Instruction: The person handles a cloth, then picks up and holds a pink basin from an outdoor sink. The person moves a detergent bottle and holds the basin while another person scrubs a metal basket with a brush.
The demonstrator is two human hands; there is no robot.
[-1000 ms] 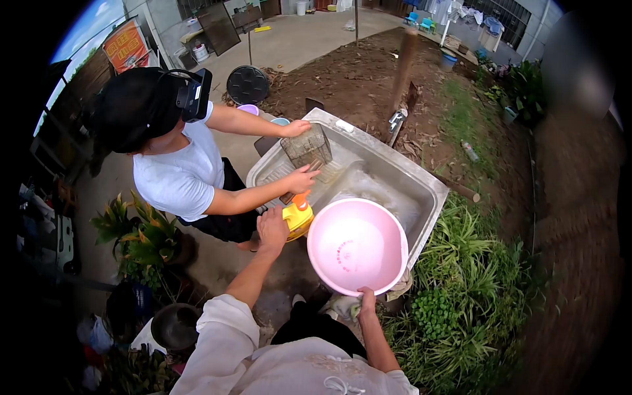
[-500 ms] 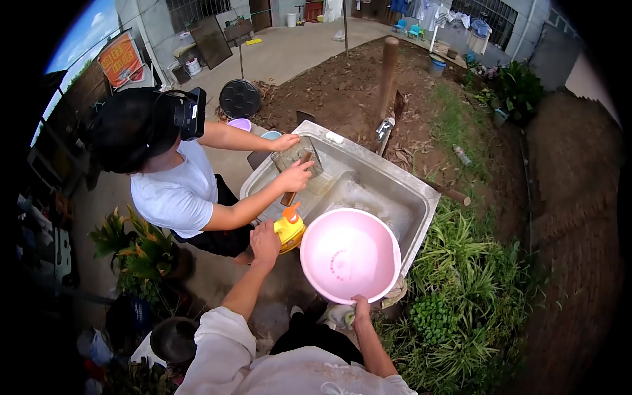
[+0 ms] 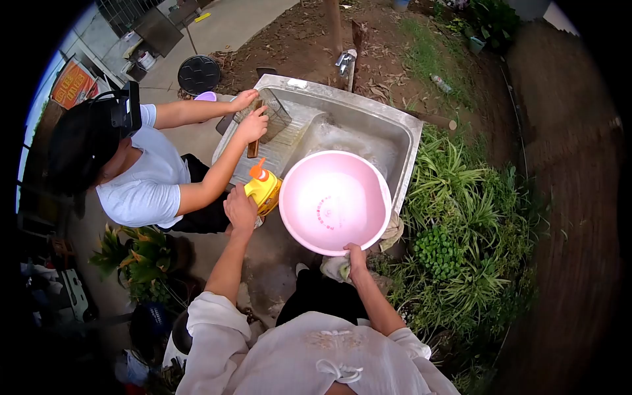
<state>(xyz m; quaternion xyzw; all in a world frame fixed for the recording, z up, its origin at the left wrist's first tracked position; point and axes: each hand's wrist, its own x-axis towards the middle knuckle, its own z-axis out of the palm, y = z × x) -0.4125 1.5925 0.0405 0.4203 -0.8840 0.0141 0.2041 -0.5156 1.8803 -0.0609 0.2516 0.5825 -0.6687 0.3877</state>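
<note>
My left hand (image 3: 241, 209) is closed round the side of a yellow bottle (image 3: 265, 191) with an orange pump top, just left of a pink basin (image 3: 336, 197). With my right hand (image 3: 355, 258) I grip the basin's near rim; the thumb lies over the edge. The basin looks empty apart from red printing on its bottom. It covers the near part of a metal sink (image 3: 395, 123). At the sink's left side another person's hands hold a wire mesh basket (image 3: 276, 117) and a brown wooden-handled brush (image 3: 253, 146).
A person in a white shirt (image 3: 141, 191) stands at the left of the sink. A tap (image 3: 345, 61) rises behind it. Leafy plants (image 3: 447, 243) grow on the right, potted ones (image 3: 141, 255) on the left. A cloth (image 3: 392, 232) hangs by the sink's near corner.
The view has tilted down and turned, so the sink shows higher and further left. My hands still hold the bottle and basin. The other person's brush has shifted against the mesh basket.
</note>
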